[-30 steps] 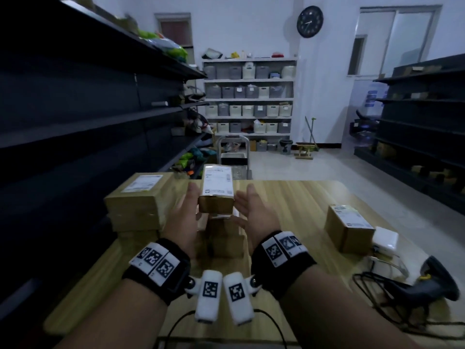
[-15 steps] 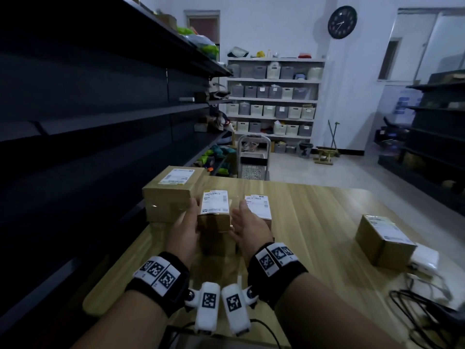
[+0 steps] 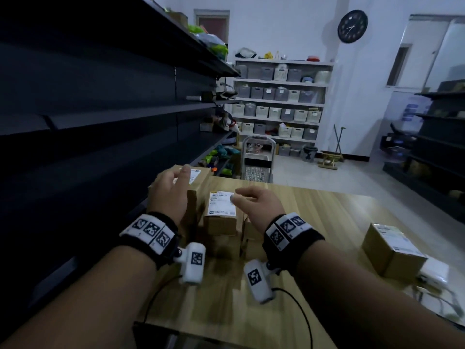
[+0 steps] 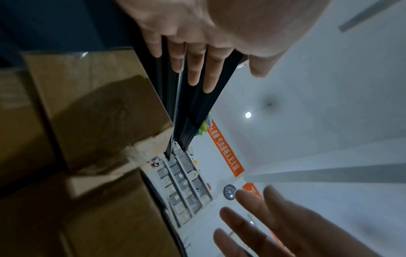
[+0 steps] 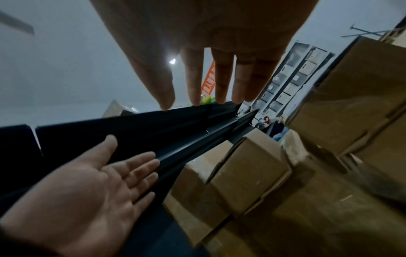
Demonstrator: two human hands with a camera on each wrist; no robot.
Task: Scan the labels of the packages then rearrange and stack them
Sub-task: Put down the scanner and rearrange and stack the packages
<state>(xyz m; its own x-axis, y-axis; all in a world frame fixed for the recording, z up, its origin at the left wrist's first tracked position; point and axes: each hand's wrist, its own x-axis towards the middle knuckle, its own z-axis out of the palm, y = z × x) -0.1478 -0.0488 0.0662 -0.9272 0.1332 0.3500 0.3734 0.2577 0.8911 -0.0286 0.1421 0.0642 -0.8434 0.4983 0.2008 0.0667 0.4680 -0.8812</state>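
Observation:
A small cardboard box with a white label (image 3: 221, 213) sits on top of other brown boxes (image 3: 221, 245) at the table's left side. Behind it stands a larger labelled box (image 3: 200, 175). My left hand (image 3: 172, 188) hovers open over that larger box, fingers straight. My right hand (image 3: 251, 201) hangs relaxed just right of the small box's label and holds nothing. The left wrist view shows straight fingers (image 4: 193, 69) beside the boxes (image 4: 98, 107). The right wrist view shows my right hand's spread fingers (image 5: 219, 78), my left palm (image 5: 87, 182) and the stacked boxes (image 5: 248, 173).
One more labelled box (image 3: 392, 250) stands at the right of the wooden table (image 3: 327, 217), next to a white device (image 3: 434, 270) and cables. Dark shelving (image 3: 100, 109) runs close along the left. A trolley (image 3: 256, 162) stands beyond the far edge.
Both hands gripped the small labelled box by its sides and lowered it onto the stack. They have let go and drawn apart, and the view has turned left.

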